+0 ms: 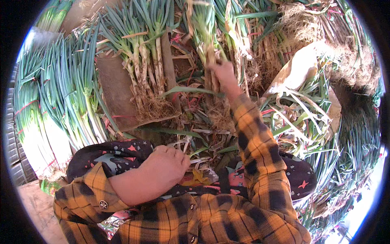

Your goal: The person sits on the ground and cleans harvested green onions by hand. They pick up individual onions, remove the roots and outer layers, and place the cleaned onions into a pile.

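Observation:
My right hand [224, 73], slightly blurred, is at the pale stalks of a bunch of green onions [208, 45] at top centre; whether its fingers are closed around them is not plain. Below that bunch hang tangled roots [220, 117]. My left hand [170, 160] is curled above my left knee, its back to the camera, so its fingertips are partly hidden. A thin green leaf end shows beside its fingers, and I cannot tell if the hand holds it. More green onions with dirty stalks [143, 67] lie on a brown board [117, 88] in front of me.
Bunches of cleaner green onions tied with red bands [33, 122] stand at the left. Stripped leaves [301, 119] are heaped at the right beside a pale sack [300, 65]. Rooty bundles [350, 61] lie at the upper right. Leaf scraps litter the ground between my knees.

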